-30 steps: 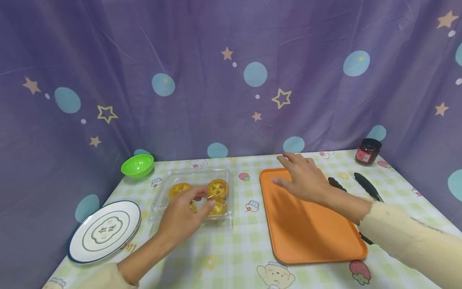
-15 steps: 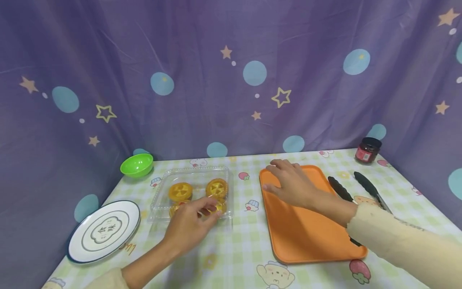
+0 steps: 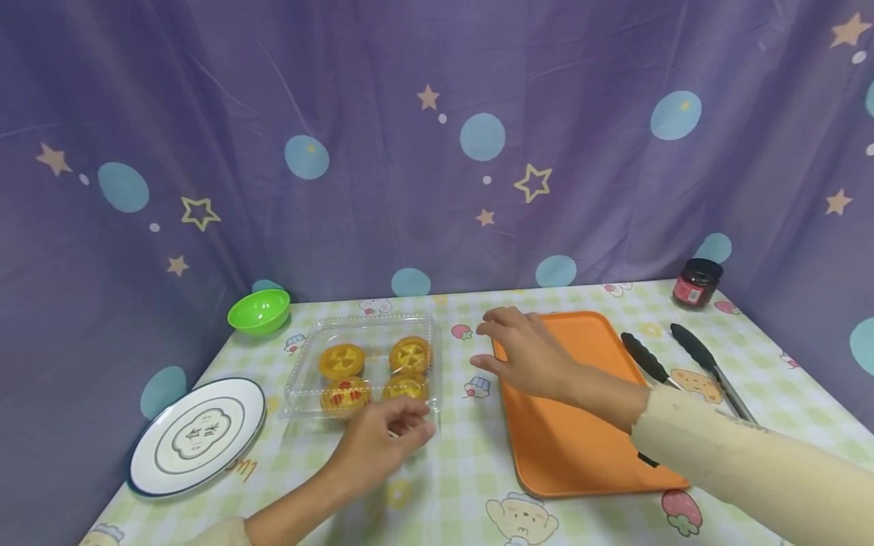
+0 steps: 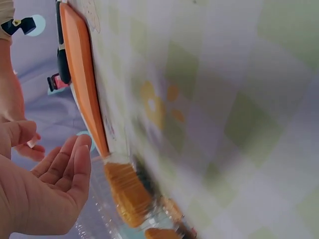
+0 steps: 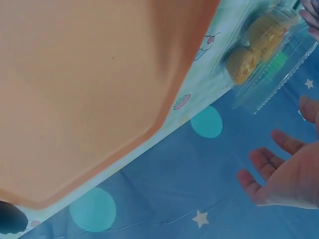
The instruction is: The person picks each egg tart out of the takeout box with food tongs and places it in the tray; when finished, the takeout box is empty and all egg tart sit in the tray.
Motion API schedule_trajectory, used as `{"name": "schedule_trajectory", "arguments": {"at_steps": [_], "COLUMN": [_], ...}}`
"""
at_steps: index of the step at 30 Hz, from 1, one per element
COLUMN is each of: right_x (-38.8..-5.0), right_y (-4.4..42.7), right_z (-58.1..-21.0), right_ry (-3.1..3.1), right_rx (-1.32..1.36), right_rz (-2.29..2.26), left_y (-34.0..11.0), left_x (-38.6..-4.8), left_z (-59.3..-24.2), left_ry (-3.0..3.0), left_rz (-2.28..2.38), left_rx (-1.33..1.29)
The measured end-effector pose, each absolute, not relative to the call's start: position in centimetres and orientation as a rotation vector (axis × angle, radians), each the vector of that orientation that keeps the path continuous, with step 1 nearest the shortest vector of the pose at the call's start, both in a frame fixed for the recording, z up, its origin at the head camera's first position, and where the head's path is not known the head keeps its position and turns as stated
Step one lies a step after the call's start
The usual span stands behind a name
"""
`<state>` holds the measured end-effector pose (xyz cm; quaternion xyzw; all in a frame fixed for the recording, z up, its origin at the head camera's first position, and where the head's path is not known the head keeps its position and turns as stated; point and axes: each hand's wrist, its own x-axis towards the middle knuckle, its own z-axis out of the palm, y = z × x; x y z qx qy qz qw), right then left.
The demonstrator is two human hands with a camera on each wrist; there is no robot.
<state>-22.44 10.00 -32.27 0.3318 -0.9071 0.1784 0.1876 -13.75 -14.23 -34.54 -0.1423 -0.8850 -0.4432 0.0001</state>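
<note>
A clear plastic box (image 3: 372,334) stands left of centre with several yellow tarts (image 3: 343,362) inside; one at the front left has red marks on top. Just in front of the box's right half hovers my left hand (image 3: 375,444), fingers loosely bent, holding nothing. In the left wrist view, the left hand (image 4: 47,191) has its fingers relaxed beside the box. Over the left edge of an orange tray (image 3: 587,425) hangs my right hand (image 3: 529,353), empty, fingers spread toward the box. The right wrist view shows the right hand (image 5: 291,167) clear of the tray (image 5: 89,99).
A white plate (image 3: 198,436) lies at the front left, with a green bowl (image 3: 260,312) behind it. Black-tipped tongs (image 3: 710,368) lie right of the tray, partly under the right forearm. A dark-lidded jar (image 3: 696,284) stands at the back right. A purple curtain (image 3: 382,212) hangs behind.
My left hand has drawn back from above the tarts toward the table's front, uncovering them. My right hand has moved left across the tray to its left edge.
</note>
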Motion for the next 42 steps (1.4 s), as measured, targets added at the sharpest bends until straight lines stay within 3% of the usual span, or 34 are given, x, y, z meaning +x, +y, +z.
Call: {"name": "schedule_trajectory", "arguments": {"at_steps": [17,30,42], "right_x": [-21.9,-21.3,-21.1], "right_y": [7.5,5.8,4.9], "right_z": [-33.5,-34.8,-35.3], "right_ry": [-2.446,-2.542,-2.596], "right_rx": [1.176,1.336,1.331], "right_rz": [0.559,0.530,0.459], "left_y": [-14.4,-14.5,-14.8], "left_x": [-14.0,-14.2,-14.7], "left_z": [-36.2,-37.6,-38.7], "left_ry": [-2.800,-2.522,-2.311], "left_rz": [-2.093,-2.558,-2.632], "left_rx": [-0.112,-0.005,0.150]}}
